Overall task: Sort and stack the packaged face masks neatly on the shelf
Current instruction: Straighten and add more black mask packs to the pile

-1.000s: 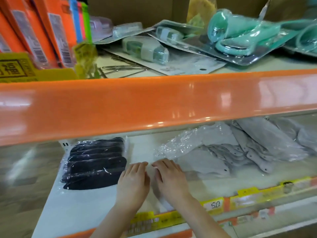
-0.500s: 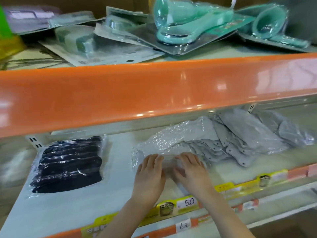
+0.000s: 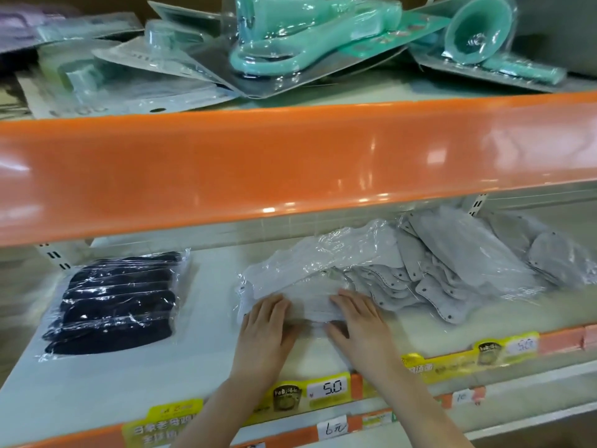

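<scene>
Packaged face masks lie along the lower shelf [image 3: 206,360], seen from the head camera looking down under the orange shelf edge [image 3: 290,163]. A clear pack of pale grey masks [image 3: 310,279] sits at the middle of the shelf, its crinkled plastic rising toward the far side. The left hand [image 3: 263,331] lies flat on the pack's near left end, fingers straight and close together, pointing away. The right hand [image 3: 358,321] lies on the near right end, fingers also extended and the thumb spread toward the left hand; both palms press down on the pack rather than curl round it, with a strip of pack showing between them.

To the right, touching and partly overlapping that pack, a loose heap of grey mask packs [image 3: 458,270] fans out toward the far right. Well apart on the left lies a pack of dark navy masks [image 3: 116,302], flat and slightly askew.

Along the near edge runs a yellow price strip [image 3: 326,389] with a white tag reading 5.0, and below it a handwritten tag [image 3: 336,428].

On the upper shelf lie blister packs with teal plastic items [image 3: 290,40], piled at angles.
</scene>
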{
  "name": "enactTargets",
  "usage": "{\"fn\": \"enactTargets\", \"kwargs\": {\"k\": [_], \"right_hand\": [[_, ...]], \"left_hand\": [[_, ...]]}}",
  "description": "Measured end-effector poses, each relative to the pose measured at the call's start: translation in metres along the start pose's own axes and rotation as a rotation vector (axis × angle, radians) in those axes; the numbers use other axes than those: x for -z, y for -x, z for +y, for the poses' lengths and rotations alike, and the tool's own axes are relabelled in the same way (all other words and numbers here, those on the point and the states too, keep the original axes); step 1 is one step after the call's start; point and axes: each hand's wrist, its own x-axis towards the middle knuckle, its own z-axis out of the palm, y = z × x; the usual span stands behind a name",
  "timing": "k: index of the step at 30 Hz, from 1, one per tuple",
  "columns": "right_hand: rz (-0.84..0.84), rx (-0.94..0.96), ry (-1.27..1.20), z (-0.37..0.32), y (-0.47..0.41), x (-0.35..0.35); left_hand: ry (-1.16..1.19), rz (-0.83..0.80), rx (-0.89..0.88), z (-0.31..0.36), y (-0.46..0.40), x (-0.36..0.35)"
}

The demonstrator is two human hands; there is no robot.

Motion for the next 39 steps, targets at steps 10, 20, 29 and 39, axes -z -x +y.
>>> {"fn": "enactTargets", "kwargs": {"k": [10,20,29,39], "right_hand": [[0.098,-0.068,-0.232,0.002,0.004,0.008],[0.188,-0.174,-0.439,0.003,0.003,0.017],[0.243,-0.329,-0.699,0.003,-0.01,0.045],[0.209,-0.05,-0.278,0.0,-0.014,0.028]], "left_hand": [[0.219,0.127,0.058,0.003,0.002,0.01],[0.632,0.197,0.448,0.018,-0.011,0.037],[0.831,0.293,0.64,0.011,-0.031,0.061],[0.991,0.374,0.882,0.002,-0.037,0.052]]}}
